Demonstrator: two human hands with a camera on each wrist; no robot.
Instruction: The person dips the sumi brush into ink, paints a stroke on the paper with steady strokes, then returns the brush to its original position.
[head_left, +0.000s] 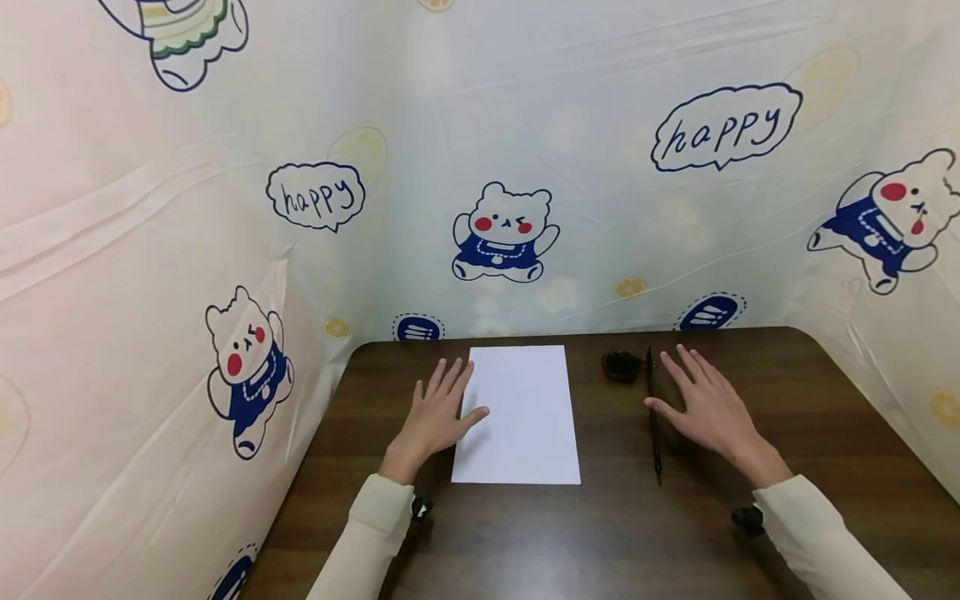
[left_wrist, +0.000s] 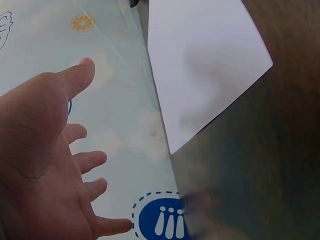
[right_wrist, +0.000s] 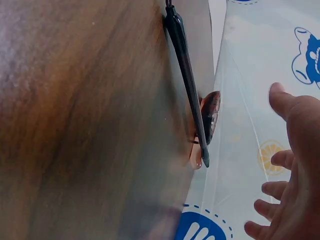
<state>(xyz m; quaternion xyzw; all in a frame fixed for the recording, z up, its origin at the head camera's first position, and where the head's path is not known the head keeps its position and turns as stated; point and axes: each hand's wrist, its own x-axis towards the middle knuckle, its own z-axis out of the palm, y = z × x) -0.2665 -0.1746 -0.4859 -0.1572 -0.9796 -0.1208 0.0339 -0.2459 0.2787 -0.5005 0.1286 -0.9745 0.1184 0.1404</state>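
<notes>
A blank white sheet of paper lies upright on the dark wooden table. My left hand hovers at its left edge, fingers spread, thumb overlapping the sheet in the head view. Right of the paper lies a slim dark writing brush with a hanging loop at its near end. Its far end rests by the short handle of a small dark ink dish, reddish brown on the outside in the right wrist view. My right hand is just right of the brush, fingers spread, holding nothing.
The brown tabletop has rounded far corners. A pale curtain printed with bears and speech bubbles hangs behind the table and along both sides. Dark bands sit at both wrists, beside light sleeves.
</notes>
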